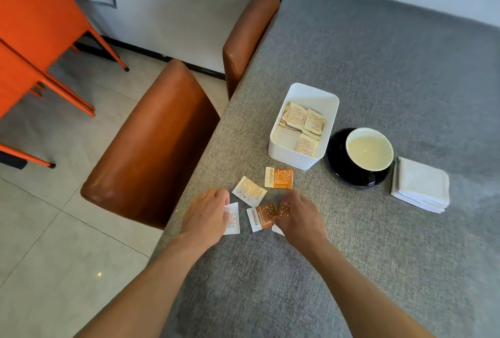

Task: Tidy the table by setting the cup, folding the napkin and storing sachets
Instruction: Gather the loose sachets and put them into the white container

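Grey cloth table (378, 67), tiled floor (67, 229), perhaps café

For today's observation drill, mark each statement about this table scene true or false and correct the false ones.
1. The cup stands on a black saucer. True.
2. The white box is empty. False: sachets lie inside it.
3. The folded napkin lies right of the saucer. True.
4. Every loose sachet is already stored. False: several lie on the table, one at the left hand and one at the right hand.
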